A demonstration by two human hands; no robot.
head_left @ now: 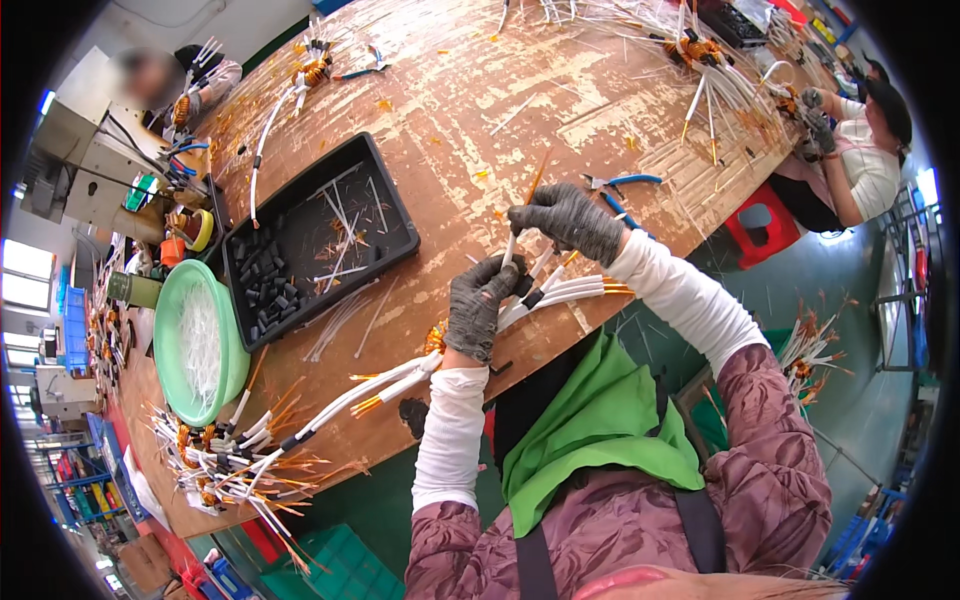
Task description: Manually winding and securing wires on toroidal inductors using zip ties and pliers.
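Observation:
My left hand (476, 312), in a dark grey glove, is closed around a white-sleeved wire lead (509, 248) near the table's front edge. Just above it, my gloved right hand (574, 222) pinches the same lead, whose bare copper end (540, 176) sticks up past the fingers. Part of an orange copper-wound coil (435, 338) shows beside my left wrist; the rest is hidden. From it, white-sleeved leads (392, 382) run left. More leads (578, 288) with orange tips lie under my right forearm. A black sleeve (534, 298) sits around some of these.
A black tray (405, 240) holds short black tubes and white sleeve pieces. Beside it stands a green basin (240, 350) of clear tubing. Blue-handled cutters (632, 180) lie beyond my right hand. Wired coils (215, 465) crowd the lower left. A co-worker (865, 150) works at the right edge.

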